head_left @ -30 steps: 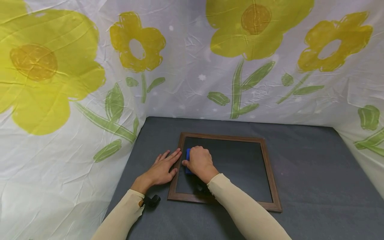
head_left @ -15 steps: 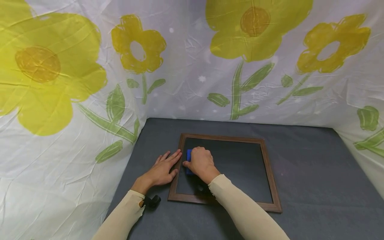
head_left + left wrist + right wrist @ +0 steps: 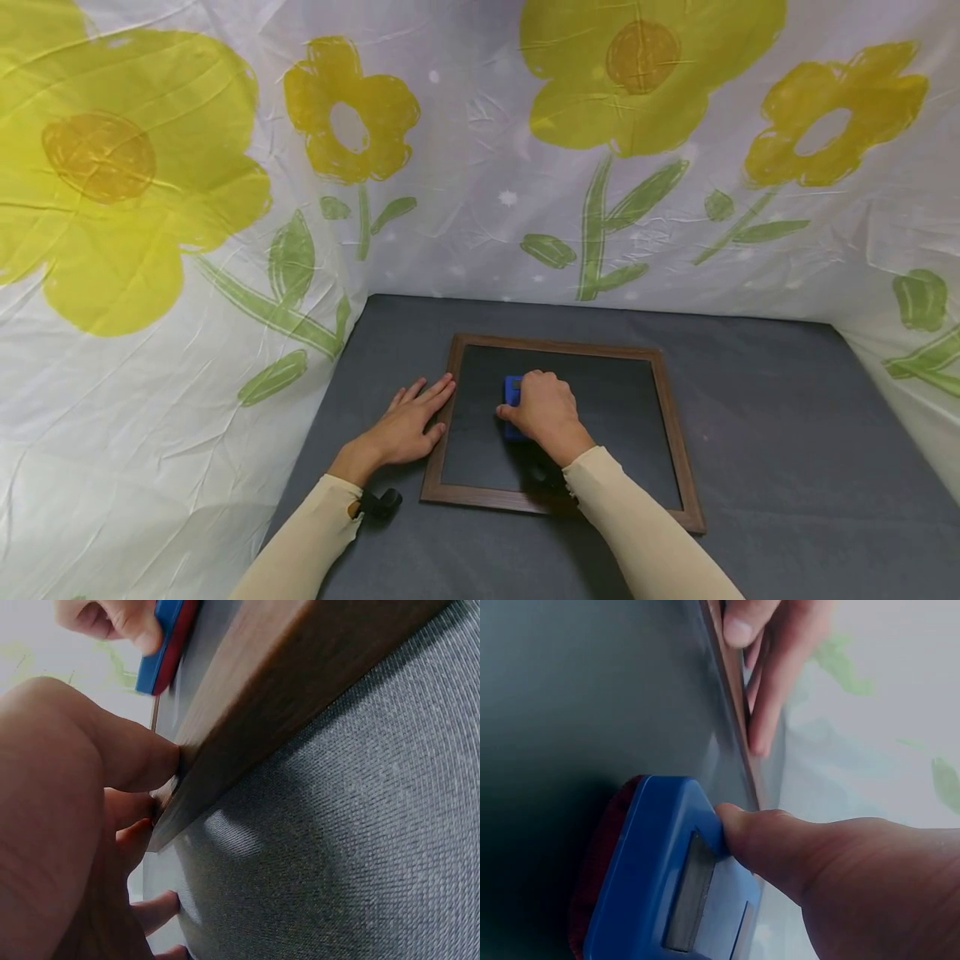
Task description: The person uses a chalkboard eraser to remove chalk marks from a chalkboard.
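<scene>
As I read the head view, the right hand (image 3: 546, 407) grips a blue eraser (image 3: 512, 406) with curled fingers and holds it flat on the dark face of the chalkboard (image 3: 600, 417), left of the board's middle. The chalkboard lies flat on the grey bench (image 3: 787, 433), bordered by a brown wooden frame (image 3: 678, 442). The left hand (image 3: 405, 423) lies open, fingers straight and spread, palm down on the bench, with the fingertips against the frame's left rail. A small black object (image 3: 378, 502) sits on the bench by the left wrist; I cannot tell what it is. A white sheet printed with yellow flowers (image 3: 225, 208) stands behind and on both sides of the bench.

In the left wrist view, I note the left hand (image 3: 67, 825) close to the lens, its fingers touching the frame (image 3: 262, 697) edge where it meets the bench (image 3: 360, 847). The eraser (image 3: 166, 645) shows beyond, blue over a red layer, pinched by the right hand (image 3: 112, 619).

In the right wrist view, I see the thumb of the right hand (image 3: 840, 877) pressed on the eraser (image 3: 667, 877) side; its red underside rests on the chalkboard (image 3: 592, 697). The left hand (image 3: 769, 667) lies along the frame (image 3: 731, 697) beyond.
</scene>
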A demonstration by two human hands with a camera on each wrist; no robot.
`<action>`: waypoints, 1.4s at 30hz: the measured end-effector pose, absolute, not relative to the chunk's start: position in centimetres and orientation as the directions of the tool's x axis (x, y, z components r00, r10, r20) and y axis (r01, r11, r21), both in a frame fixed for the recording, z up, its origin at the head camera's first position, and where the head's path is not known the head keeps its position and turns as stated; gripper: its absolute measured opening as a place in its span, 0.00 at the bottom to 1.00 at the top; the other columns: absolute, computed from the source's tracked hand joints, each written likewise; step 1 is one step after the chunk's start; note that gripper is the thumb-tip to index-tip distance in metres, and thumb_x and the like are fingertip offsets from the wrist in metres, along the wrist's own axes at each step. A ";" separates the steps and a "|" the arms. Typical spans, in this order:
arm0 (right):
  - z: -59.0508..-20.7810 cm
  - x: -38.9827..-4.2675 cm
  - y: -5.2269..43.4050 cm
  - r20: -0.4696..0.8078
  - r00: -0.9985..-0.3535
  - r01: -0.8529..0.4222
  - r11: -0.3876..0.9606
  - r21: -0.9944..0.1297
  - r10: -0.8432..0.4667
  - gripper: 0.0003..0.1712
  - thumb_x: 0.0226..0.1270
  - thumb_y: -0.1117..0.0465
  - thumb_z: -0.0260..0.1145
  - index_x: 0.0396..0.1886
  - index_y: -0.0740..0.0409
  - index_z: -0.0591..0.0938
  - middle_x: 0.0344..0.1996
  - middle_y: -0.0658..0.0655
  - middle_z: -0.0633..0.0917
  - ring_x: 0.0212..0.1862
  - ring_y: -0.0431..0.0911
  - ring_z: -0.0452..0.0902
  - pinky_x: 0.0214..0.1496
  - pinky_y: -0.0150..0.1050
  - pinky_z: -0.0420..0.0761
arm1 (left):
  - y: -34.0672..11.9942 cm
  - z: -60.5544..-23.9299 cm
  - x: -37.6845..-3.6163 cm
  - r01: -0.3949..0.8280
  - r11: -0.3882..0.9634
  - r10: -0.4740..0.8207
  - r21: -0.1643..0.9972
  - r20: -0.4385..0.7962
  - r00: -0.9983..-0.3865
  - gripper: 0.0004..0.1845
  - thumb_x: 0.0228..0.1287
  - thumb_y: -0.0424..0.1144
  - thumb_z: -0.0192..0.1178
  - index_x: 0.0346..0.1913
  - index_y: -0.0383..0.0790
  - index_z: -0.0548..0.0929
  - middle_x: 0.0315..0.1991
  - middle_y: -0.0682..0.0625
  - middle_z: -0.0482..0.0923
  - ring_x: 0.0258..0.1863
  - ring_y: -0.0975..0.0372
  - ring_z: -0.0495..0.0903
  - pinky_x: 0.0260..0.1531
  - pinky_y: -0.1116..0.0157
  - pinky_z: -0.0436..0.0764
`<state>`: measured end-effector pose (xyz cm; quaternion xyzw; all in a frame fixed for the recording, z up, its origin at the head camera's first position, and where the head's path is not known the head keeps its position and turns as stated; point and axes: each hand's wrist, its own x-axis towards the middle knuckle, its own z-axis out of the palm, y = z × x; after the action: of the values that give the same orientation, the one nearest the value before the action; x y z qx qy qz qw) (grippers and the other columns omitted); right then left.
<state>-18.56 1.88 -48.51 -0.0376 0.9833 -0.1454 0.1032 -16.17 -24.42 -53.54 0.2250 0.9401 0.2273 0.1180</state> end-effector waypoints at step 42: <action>-47.1 -16.9 20.2 -0.266 -0.960 0.156 0.955 -0.252 0.087 0.43 0.68 0.38 0.78 0.54 0.78 0.81 0.35 0.72 0.85 0.30 0.59 0.82 0.29 0.52 0.83 | -24.5 -53.4 -16.2 0.361 0.798 0.476 0.483 -0.137 -0.869 0.39 0.85 0.43 0.56 0.90 0.43 0.54 0.92 0.49 0.46 0.89 0.35 0.45 0.83 0.29 0.44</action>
<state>-16.85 20.18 -47.09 0.0618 0.9806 -0.1362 0.1269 -16.17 -24.48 -53.44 0.2227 0.9396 0.2270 0.1270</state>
